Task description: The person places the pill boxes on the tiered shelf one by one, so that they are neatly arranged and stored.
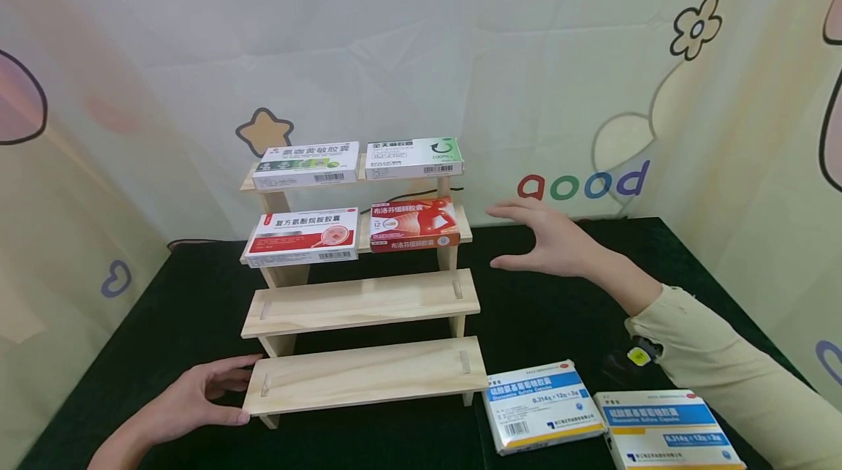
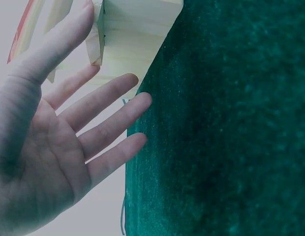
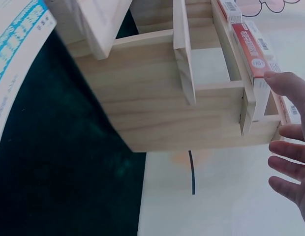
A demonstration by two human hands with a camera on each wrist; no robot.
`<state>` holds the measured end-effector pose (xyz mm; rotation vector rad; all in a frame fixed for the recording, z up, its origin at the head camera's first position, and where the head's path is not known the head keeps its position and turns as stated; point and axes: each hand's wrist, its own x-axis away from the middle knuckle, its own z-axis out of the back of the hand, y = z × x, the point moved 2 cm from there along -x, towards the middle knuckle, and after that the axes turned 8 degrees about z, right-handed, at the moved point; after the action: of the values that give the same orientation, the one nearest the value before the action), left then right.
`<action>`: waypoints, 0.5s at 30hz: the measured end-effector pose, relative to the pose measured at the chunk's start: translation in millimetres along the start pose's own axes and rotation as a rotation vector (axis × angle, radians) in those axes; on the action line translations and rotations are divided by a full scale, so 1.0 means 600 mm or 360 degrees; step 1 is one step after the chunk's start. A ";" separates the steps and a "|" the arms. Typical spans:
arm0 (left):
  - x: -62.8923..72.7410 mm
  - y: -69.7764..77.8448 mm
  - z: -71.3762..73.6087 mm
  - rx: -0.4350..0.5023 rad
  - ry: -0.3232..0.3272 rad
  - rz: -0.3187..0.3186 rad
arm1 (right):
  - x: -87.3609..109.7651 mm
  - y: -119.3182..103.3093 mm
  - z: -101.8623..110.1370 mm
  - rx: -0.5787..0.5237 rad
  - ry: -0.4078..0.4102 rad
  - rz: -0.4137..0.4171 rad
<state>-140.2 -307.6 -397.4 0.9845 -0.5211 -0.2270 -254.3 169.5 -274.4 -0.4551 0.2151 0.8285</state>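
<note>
A stepped wooden rack (image 1: 368, 373) with several shelves stands on the dark green cloth. At the left end of its lowest shelf is my left hand (image 1: 187, 395), thumb and fingertips right at the edge; in the left wrist view its fingers are spread and fairly straight. My right hand (image 1: 559, 240) hovers to the right of the second shelf from the top, thumb and fingers apart, holding nothing. Nearest to it lies a red medicine box (image 1: 414, 225), beside a white and red medicine box (image 1: 304, 237). The top shelf carries a white and green box (image 1: 306, 166) and another white box (image 1: 413, 158).
Two blue and white medicine boxes lie at the front right: one box (image 1: 544, 408) beside the rack's foot, the other box (image 1: 671, 432) near my right sleeve (image 1: 723, 360). A printed curtain (image 1: 421, 53) hangs behind the table, with a dark cord (image 1: 421, 194) in front of it.
</note>
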 end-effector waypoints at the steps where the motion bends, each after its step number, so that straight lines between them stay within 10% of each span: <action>1: 0.000 0.000 0.000 -0.0001 -0.0002 -0.0001 | 0.004 0.002 0.000 0.0007 0.0002 0.0007; 15: -0.001 -0.003 -0.001 0.0023 0.0006 0.0010 | 0.055 0.021 -0.002 0.0086 -0.0066 -0.0092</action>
<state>-140.4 -307.7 -399.4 0.9973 -0.5228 -0.2157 -241.8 197.9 -291.0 -0.3915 0.1848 0.7729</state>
